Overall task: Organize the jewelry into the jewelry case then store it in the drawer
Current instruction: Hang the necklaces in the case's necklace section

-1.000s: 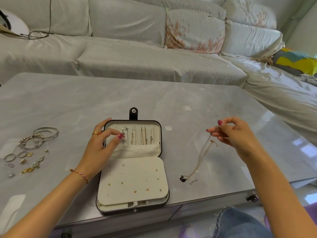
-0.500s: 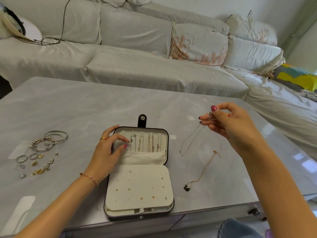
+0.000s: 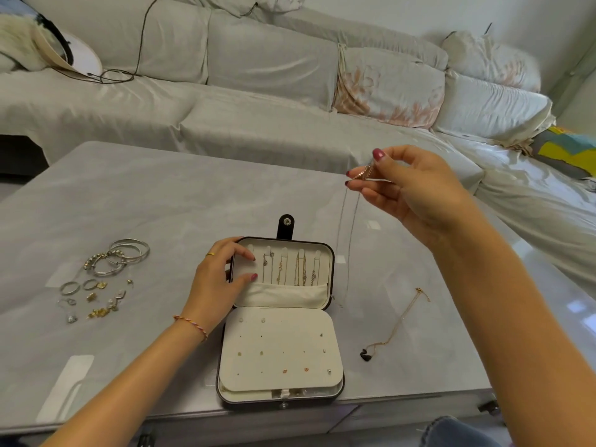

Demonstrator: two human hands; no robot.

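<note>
Carefully: my right hand (image 3: pixel 416 191) pinches the thin chain (image 3: pixel 351 233); swinging, it could snag hung necklaces (image 3: pixel 290 269) where my left hand (image 3: pixel 216 282) steadies the case (image 3: pixel 329 253), fingers loosely spread.

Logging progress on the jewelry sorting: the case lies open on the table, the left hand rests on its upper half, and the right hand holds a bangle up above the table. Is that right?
Not quite. The head view shows the right hand pinching a thin chain necklace that hangs down, not a bangle; the bangles lie on the table to the left. The case is open and the left hand rests on its upper half.
</note>
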